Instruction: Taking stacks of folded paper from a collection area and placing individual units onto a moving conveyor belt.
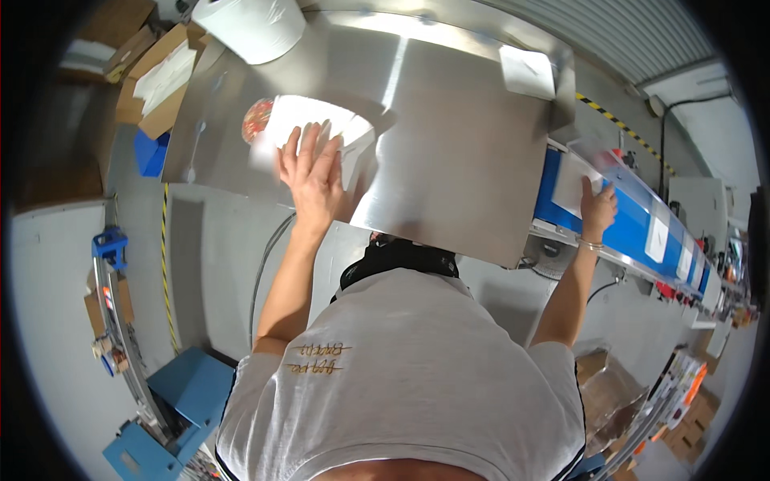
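My left hand (311,180) lies with spread fingers on white sheet-like material (325,116) at the left of a metal table. A round, red-patterned thing (257,120) pokes out beside the white material; its kind is unclear. My right hand (598,212) is at the near right edge of a flat white packet (570,184) on the blue conveyor belt (630,228). Its thumb and fingers are apart, the thumb touching the packet. Whatever lies under my left palm is hidden.
The metal table (457,160) bears a big white roll (253,28) at its far left and a white square pad (527,72) at its far right. Further white packets (658,232) lie along the belt. Open cardboard boxes (164,76) stand left of the table.
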Demonstrator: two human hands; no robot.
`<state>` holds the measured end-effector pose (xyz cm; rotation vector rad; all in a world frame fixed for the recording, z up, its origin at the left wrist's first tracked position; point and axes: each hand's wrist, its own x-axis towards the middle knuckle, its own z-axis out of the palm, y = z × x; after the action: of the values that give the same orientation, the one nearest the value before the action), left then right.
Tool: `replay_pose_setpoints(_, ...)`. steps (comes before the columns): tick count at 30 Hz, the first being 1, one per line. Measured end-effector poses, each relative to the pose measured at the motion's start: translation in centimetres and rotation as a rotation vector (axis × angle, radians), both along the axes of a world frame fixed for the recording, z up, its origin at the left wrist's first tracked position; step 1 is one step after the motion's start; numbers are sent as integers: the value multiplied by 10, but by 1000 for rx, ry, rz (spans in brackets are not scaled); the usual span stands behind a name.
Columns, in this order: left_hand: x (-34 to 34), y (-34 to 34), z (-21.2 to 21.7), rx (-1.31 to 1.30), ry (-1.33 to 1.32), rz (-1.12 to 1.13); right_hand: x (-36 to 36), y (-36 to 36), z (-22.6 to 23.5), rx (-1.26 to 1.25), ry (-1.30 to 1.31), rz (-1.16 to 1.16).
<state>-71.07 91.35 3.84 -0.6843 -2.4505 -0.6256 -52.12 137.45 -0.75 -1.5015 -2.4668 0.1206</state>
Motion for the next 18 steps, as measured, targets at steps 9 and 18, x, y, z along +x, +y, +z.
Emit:
replay_pose_setpoints(9,3,0,5,19,-81,-113,-166,-228,31,-853,393,1262)
replay_pose_setpoints(18,-10,-16,9,4,-95,-87,-108,-153,15,-1097,303,699)
